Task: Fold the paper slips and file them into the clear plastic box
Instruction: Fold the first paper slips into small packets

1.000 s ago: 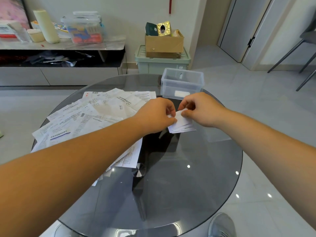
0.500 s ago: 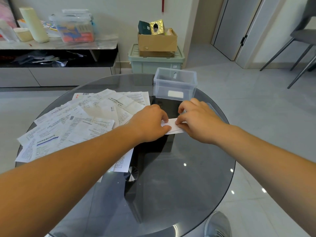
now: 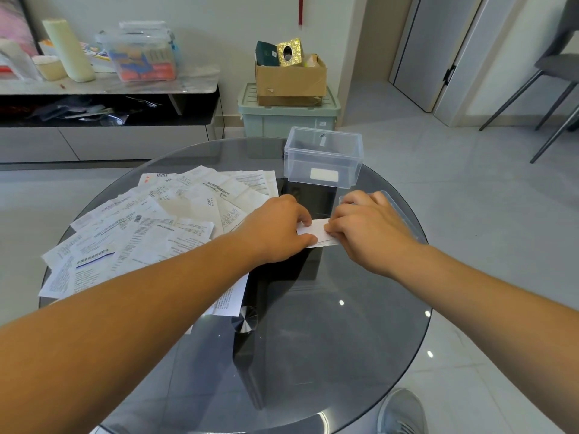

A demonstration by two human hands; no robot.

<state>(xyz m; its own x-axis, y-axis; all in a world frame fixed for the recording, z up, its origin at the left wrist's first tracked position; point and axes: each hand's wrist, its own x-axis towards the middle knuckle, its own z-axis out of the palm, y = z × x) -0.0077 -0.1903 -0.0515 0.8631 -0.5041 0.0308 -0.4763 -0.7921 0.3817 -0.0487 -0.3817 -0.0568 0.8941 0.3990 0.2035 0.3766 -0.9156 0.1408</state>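
White folded slip [image 3: 318,234] lowered flat onto glass table [image 3: 329,346], left hand [image 3: 275,230], right hand [image 3: 368,228] each pinching 1 end

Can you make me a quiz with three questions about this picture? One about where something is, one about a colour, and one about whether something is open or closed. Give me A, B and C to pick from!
1. Where is the clear plastic box?
A: on the floor. B: on the glass table. C: on the shelf.
2. What colour is the storage bin under the cardboard box?
A: red. B: black. C: pale green.
3. Is the clear plastic box open?
A: open, no lid on it. B: lid on. C: taped shut.

Answers: 1 B, it stands at the table's far edge. 2 C, its lid and walls look pale green. 3 A, its top rim is bare.
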